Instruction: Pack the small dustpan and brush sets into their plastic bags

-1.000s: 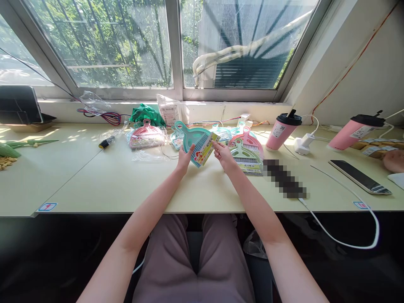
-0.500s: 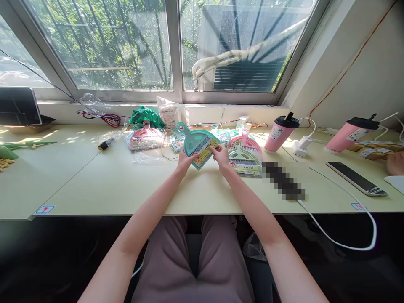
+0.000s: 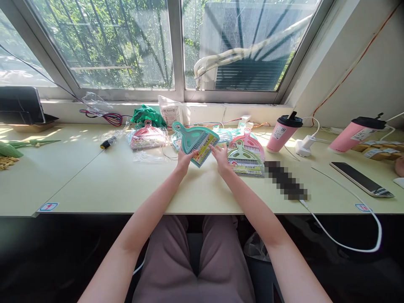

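Observation:
A teal mini dustpan with a brush (image 3: 193, 138) is tilted above the table, its handle pointing up and left. My left hand (image 3: 185, 161) is closed on its lower left edge, thumb over the yellow printed label (image 3: 203, 148). At the right edge is my right hand (image 3: 221, 159), open, its fingers stretched toward the label; whether the fingertips touch it I cannot tell. Just right of that hand, a green dustpan set (image 3: 241, 158) lies overlapping a pink dustpan set (image 3: 253, 145). More teal sets lie behind, partly hidden.
Left of the hands lies a wrapped pink dustpan set (image 3: 147, 136) with clear plastic (image 3: 148, 156). A screwdriver (image 3: 108, 142) is farther left. On the right are two pink cups (image 3: 282, 136), a white charger (image 3: 304, 145), a phone (image 3: 361, 179) and a white cable (image 3: 344, 240).
My right hand's fingers have come off the label and spread apart, drawing slightly away from it. My left hand still holds the teal dustpan set, which has shifted only slightly.

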`<state>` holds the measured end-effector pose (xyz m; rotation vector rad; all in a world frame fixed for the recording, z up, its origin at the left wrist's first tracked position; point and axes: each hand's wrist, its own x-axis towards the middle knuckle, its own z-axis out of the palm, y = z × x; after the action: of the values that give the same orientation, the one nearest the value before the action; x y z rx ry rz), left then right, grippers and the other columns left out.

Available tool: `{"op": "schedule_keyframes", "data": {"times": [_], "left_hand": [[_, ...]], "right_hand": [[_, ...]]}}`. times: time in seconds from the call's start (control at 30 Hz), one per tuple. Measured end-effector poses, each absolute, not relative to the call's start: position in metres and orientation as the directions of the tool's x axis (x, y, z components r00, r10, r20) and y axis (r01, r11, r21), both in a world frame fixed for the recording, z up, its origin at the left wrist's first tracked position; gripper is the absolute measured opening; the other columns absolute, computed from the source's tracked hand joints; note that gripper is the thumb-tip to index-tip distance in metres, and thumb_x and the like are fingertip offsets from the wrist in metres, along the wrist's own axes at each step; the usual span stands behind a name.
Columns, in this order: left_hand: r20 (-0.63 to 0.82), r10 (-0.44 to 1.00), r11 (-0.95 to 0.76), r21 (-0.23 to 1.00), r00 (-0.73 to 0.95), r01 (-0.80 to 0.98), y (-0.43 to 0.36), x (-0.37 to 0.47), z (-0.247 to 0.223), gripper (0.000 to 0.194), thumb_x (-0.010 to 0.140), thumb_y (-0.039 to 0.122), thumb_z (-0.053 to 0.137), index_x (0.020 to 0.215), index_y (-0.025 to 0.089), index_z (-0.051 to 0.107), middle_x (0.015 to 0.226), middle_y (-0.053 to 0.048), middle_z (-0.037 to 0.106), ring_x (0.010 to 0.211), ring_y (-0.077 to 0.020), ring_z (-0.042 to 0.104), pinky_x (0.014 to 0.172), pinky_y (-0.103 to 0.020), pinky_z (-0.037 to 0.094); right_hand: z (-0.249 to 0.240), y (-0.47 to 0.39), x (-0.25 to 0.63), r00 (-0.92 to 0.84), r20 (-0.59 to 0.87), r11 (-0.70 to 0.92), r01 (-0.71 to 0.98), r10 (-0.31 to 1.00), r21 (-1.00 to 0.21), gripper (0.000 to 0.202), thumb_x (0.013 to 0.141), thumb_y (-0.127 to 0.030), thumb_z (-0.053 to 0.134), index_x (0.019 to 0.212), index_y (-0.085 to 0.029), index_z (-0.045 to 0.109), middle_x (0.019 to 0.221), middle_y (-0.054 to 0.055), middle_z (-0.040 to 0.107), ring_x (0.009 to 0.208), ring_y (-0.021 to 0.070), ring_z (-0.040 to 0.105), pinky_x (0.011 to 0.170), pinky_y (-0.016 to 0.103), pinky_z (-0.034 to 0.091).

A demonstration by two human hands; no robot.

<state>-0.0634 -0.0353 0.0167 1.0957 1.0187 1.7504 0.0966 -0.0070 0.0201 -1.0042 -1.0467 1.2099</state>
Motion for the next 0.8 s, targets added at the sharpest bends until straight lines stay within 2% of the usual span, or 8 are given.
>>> {"op": "schedule_keyframes", "data": {"times": [0.1,0.2,0.33,0.53,0.63,0.73,0.8], "left_hand": [[0.251,0.924,-0.322,0.918,-0.288,-0.232,-0.036,-0.064,0.017,0.074,0.051,0.038,0.095,0.114,0.019,0.061,0.110,-0.010,0.074,0.110,-0.0343,0.070,0.100,-0.052,0.056],[0.249,0.931,-0.315,0.919,-0.267,-0.239,-0.037,-0.063,0.019,0.071,0.050,0.037,0.096,0.110,0.018,0.062,0.108,-0.010,0.074,0.109,-0.0344,0.070,0.099,-0.052,0.056],[0.257,0.935,-0.317,0.915,-0.243,-0.251,-0.036,-0.063,0.019,0.071,0.051,0.037,0.096,0.110,0.018,0.062,0.111,-0.012,0.074,0.113,-0.0351,0.069,0.101,-0.052,0.055],[0.201,0.949,-0.267,0.923,-0.244,-0.278,-0.033,-0.064,0.018,0.079,0.044,0.032,0.099,0.112,0.019,0.061,0.109,-0.010,0.074,0.113,-0.0358,0.069,0.103,-0.053,0.054],[0.198,0.958,-0.252,0.928,-0.209,-0.274,-0.034,-0.065,0.020,0.081,0.046,0.032,0.099,0.116,0.019,0.059,0.112,-0.011,0.074,0.115,-0.0360,0.068,0.104,-0.053,0.053],[0.220,0.963,-0.252,0.939,-0.157,-0.236,-0.036,-0.065,0.025,0.075,0.058,0.037,0.095,0.122,0.020,0.058,0.118,-0.012,0.071,0.120,-0.0357,0.065,0.106,-0.051,0.051],[0.253,0.944,-0.288,0.945,-0.210,-0.153,-0.038,-0.069,0.031,0.060,0.078,0.043,0.082,0.127,0.020,0.056,0.126,-0.014,0.067,0.126,-0.0340,0.062,0.109,-0.049,0.048]], "right_hand": [[0.026,-0.011,0.091,-0.088,-0.086,-0.113,-0.372,0.992,-0.921,0.032,0.081,-0.024,0.081,0.108,-0.020,0.066,0.103,0.007,0.077,0.104,0.0225,0.075,0.094,0.035,0.064],[0.032,-0.016,0.089,-0.130,-0.138,-0.180,-0.412,0.982,-0.893,0.013,0.083,-0.012,0.077,0.090,-0.018,0.069,0.088,0.005,0.079,0.088,0.0193,0.077,0.089,0.033,0.065],[0.038,-0.020,0.090,-0.091,-0.168,-0.191,-0.435,0.982,-0.880,0.011,0.084,-0.007,0.073,0.086,-0.017,0.071,0.082,0.002,0.078,0.078,0.0171,0.076,0.089,0.034,0.066],[0.036,-0.019,0.089,-0.069,-0.164,-0.177,-0.440,0.984,-0.880,0.015,0.078,-0.007,0.079,0.081,-0.018,0.070,0.080,0.002,0.079,0.080,0.0189,0.077,0.089,0.036,0.066],[0.034,-0.019,0.088,-0.060,-0.144,-0.156,-0.443,0.988,-0.883,0.015,0.077,-0.008,0.079,0.081,-0.018,0.070,0.080,0.001,0.079,0.080,0.0186,0.077,0.089,0.036,0.066],[0.034,-0.018,0.090,-0.045,-0.116,-0.124,-0.456,0.992,-0.881,0.013,0.078,-0.007,0.076,0.081,-0.018,0.069,0.081,0.001,0.079,0.084,0.0190,0.077,0.091,0.036,0.065],[0.033,-0.016,0.093,-0.031,-0.096,-0.100,-0.459,0.995,-0.883,0.013,0.078,-0.008,0.076,0.081,-0.018,0.069,0.084,0.002,0.079,0.087,0.0203,0.077,0.092,0.037,0.065]]}}
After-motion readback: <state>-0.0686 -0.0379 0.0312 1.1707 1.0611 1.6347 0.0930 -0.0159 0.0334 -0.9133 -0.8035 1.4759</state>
